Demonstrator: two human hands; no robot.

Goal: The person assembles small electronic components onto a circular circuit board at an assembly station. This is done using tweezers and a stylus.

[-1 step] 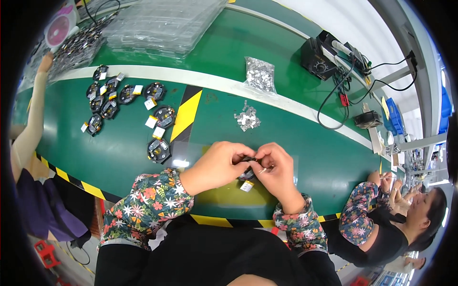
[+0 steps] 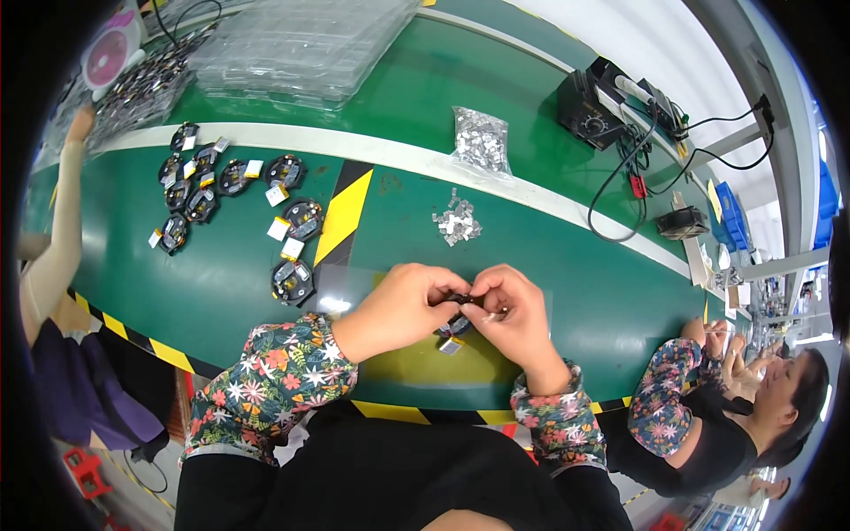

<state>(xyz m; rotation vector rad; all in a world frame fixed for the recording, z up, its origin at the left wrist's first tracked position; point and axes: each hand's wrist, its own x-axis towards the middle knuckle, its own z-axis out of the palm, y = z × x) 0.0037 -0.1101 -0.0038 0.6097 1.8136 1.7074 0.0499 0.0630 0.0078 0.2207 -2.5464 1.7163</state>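
Over a green tabletop (image 2: 531, 257), the left hand (image 2: 398, 310) and right hand (image 2: 518, 314) meet, fingers of both pinched on a small dark part (image 2: 462, 301) lying roughly left-to-right between them, above a small silvery block (image 2: 451, 345).

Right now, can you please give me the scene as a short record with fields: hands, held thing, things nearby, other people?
left hand: left hand pinches a small dark round part from the left
right hand: right hand pinches the same part from the right
hanging piece: small silver-yellow block below the hands
bench: green work table
nearby: loose silver pieces; clear bag of silver pieces; round black assemblies at left
far: soldering station
people: one person's arm at left; another seated person at right
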